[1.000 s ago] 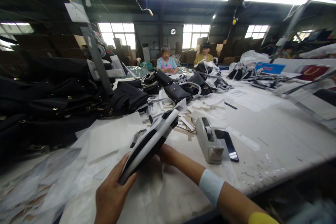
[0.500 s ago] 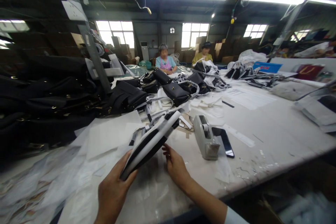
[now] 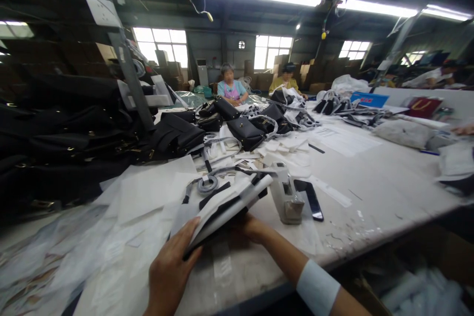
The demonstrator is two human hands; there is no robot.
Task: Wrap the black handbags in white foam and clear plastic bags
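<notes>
So, the person at this white worktop (image 3: 370,173) has a slim black-and-white wrapped bundle (image 3: 231,207) in hand, held tilted above the surface toward its near edge. The bare left hand (image 3: 172,261) is clamped on the bundle's near end, fingers over the top and thumb tucked underneath. The bare right hand (image 3: 254,229) is at the underside of the far end, with a pale blue band (image 3: 317,286) round that forearm; its fingers are hidden, so can't tell if they're gripping or just propping it. That far end overlaps a grey block-shaped tape dispenser (image 3: 291,202) from this angle, no telling if they touch. Just right of the dispenser lies a black flat phone (image 3: 311,201), and beyond the bundle sits a small grey wrapped coil (image 3: 207,185). Flat white sheets (image 3: 148,190) spread out left of the coil. Farther back toward the far edge there's a jumble of black smooth handbags (image 3: 246,132), plus a bright blue box (image 3: 370,99) over by the far right corner. Two co-workers, one in a light blue top (image 3: 222,90), one in a yellow top (image 3: 277,83), are beyond the far edge.
</notes>
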